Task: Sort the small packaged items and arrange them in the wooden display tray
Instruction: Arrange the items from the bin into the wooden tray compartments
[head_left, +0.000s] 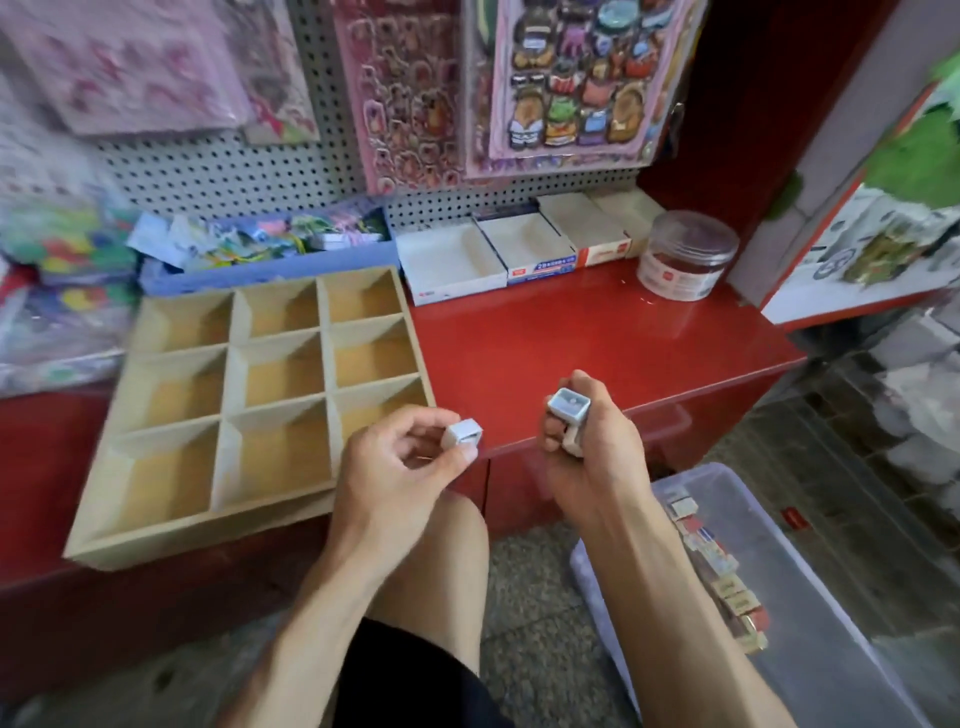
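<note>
A wooden display tray (228, 364) with nine compartments lies on the red counter at the left; every compartment that shows holds nothing. My left hand (400, 467) pinches one small white packaged item (462, 435) just off the tray's front right corner. My right hand (592, 452) grips a small stack of pale blue and white packaged items (567, 410) over the counter's front edge, to the right of the left hand. More small packaged items (727, 587) lie in a clear plastic bin on the floor at the lower right.
The red counter (597, 338) carries several white cardboard boxes (498, 254) and a clear round jar (685, 254) at the back. A blue basket of packets (260, 244) stands behind the tray. Sticker sheets hang on the pegboard (234, 171). The clear bin (810, 597) stands by my right forearm.
</note>
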